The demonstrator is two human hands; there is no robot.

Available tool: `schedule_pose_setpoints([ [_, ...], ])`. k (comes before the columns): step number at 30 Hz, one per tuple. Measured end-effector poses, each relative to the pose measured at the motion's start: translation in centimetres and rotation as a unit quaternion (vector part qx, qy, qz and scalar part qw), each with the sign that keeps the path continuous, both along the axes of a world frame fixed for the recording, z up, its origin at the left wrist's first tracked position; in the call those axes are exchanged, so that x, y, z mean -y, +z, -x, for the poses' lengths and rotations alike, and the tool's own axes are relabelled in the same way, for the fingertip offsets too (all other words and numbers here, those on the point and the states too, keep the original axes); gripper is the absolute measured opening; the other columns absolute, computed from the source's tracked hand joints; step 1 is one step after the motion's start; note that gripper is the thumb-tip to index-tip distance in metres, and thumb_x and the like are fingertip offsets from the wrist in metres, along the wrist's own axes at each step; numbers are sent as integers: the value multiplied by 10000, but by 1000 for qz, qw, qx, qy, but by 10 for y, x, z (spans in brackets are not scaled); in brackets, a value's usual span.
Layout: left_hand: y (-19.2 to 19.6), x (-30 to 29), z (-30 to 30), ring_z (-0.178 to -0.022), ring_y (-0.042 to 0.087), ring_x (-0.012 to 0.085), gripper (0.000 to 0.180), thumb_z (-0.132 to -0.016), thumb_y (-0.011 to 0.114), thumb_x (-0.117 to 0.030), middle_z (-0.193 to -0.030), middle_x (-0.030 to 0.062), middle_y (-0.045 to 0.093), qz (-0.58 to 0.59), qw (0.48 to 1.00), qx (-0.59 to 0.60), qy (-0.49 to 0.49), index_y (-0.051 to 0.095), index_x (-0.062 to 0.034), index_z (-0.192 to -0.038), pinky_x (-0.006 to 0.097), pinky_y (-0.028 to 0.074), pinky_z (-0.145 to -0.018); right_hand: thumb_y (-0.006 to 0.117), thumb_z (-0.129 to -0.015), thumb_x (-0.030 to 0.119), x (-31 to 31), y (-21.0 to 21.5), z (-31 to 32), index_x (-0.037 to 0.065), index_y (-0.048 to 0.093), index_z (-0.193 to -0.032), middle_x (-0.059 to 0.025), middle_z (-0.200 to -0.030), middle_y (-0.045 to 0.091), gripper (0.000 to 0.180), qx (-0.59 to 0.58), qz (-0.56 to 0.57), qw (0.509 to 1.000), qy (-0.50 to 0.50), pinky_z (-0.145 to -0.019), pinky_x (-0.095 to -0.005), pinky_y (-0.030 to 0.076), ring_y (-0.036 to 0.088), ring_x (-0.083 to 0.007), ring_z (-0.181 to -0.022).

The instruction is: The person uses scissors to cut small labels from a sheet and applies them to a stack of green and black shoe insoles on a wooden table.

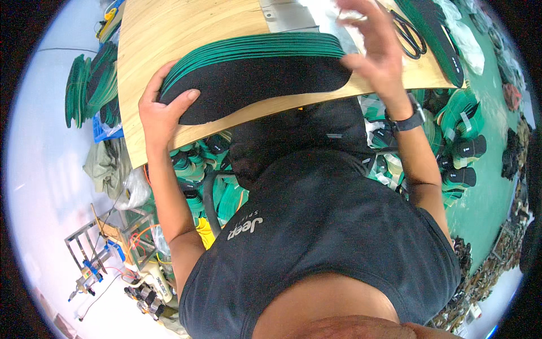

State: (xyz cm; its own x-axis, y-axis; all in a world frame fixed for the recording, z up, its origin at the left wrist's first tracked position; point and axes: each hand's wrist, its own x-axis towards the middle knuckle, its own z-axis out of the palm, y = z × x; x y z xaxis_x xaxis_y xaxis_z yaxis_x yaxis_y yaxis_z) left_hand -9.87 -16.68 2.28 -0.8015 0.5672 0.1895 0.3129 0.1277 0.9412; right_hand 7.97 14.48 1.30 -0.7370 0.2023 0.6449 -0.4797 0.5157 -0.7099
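Observation:
A stack of several insoles (pixel 265 70), black on the near face with green edges, lies along the wooden table's front edge. My left hand (pixel 161 110) is closed around the stack's left end, thumb on the black face and fingers behind. By the right end is my right hand (pixel 378 59), its fingers spread and slightly blurred. Its thumb is close to the stack's tip; whether it touches I cannot tell. Just beyond that hand lie black-handled scissors (pixel 411 35). The scissors' blades are mostly hidden behind my fingers.
More green-and-black insoles (pixel 437 39) lie along the table's (pixel 192 25) right edge. Bundled insoles hang over a blue crate (pixel 104 129) at the left. Below the table are piles of insoles (pixel 466 150). A metal frame (pixel 90 248) stands lower left.

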Motion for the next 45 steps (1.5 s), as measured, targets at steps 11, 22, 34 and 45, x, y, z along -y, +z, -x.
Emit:
schedule_pose_setpoints([
  [11, 2, 3, 1, -989, 599, 185, 642, -608, 805, 5, -1093, 103, 622, 27, 1000, -2, 0, 559, 20, -1201, 300, 479, -896, 424, -944, 127, -29, 98, -35, 12, 218, -1456, -289, -1390, 389, 564, -190, -61, 979, -47, -548, -213, 525, 608, -224, -1024],
  [22, 2, 9, 10, -1006, 592, 221, 725, -511, 882, -123, -1078, 125, 621, -17, 945, -325, -27, 579, 19, -1154, 329, 455, -901, 815, -664, 178, 8, 25, -4, 43, 470, -1302, -158, -1119, 521, 738, 146, -272, 951, 15, -943, -369, 403, 511, -325, -1074],
  [34, 11, -13, 18, -1028, 576, 186, 461, -809, 697, -225, -1139, 112, 620, 50, 996, -54, -48, 602, -20, -1211, 294, 438, -922, 782, -746, 321, -4, 16, 3, 54, 579, -1178, -88, -903, 650, 547, 220, -59, 974, 13, -727, -282, 474, 600, -171, -798],
  [45, 35, -57, -25, -1110, 541, 255, 349, -791, 701, -135, -1229, 103, 565, 34, 940, -336, -37, 627, -82, -1129, 377, 425, -943, 403, -948, 507, 30, 49, -1, -53, 419, -1342, -176, -1311, 504, 684, -124, 292, 944, -96, -1028, -373, 381, 485, -270, -1207],
])
